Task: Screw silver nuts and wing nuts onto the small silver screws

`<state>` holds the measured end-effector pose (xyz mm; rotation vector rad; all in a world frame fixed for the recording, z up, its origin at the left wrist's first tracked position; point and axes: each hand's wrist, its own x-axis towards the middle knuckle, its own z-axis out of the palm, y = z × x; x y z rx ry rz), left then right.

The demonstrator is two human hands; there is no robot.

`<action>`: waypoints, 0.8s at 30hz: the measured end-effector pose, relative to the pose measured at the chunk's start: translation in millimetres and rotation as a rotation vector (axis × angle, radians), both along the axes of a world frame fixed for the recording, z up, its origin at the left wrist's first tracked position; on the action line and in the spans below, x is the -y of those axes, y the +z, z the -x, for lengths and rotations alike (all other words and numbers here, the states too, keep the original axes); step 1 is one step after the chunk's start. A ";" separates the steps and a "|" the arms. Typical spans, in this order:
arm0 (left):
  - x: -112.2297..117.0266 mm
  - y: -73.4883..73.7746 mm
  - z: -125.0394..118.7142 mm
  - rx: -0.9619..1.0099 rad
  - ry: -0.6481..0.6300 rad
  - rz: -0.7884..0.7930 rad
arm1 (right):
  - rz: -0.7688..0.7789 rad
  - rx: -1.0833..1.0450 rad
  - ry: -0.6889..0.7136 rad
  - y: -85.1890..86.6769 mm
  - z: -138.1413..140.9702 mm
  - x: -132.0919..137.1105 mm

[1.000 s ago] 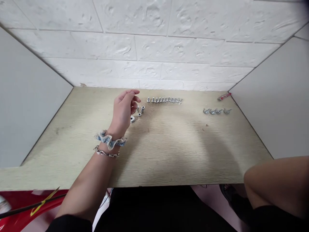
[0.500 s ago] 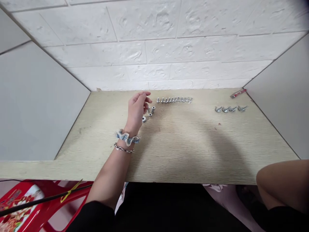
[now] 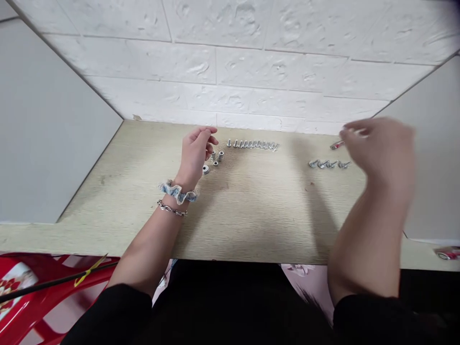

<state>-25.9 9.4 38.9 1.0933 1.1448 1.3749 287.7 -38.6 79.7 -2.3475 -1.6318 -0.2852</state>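
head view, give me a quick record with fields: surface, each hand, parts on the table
surface: pale wood-grain table, white brick wall behind
left hand: fingers curled, hovering by a small cluster of metal nuts; whether it touches them is unclear
right hand: raised, blurred, above the four wing bolts; holds nothing visible
row of screws: lined up near the wall
red pen: far right, near the wall
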 end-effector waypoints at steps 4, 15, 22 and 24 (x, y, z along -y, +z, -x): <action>-0.4 -1.0 0.6 0.006 -0.006 -0.004 | 0.200 -0.085 -0.184 -30.9 3.5 -17.8; -0.1 0.5 -2.8 -0.040 0.006 -0.013 | 0.174 -0.053 -0.115 -67.1 -4.2 -29.3; 1.9 1.8 -4.0 -0.054 0.003 -0.036 | 0.177 0.016 -0.147 -72.4 -7.3 -31.2; 2.6 1.3 -4.3 -0.068 0.006 -0.041 | 0.197 0.028 -0.167 -71.6 -6.0 -30.3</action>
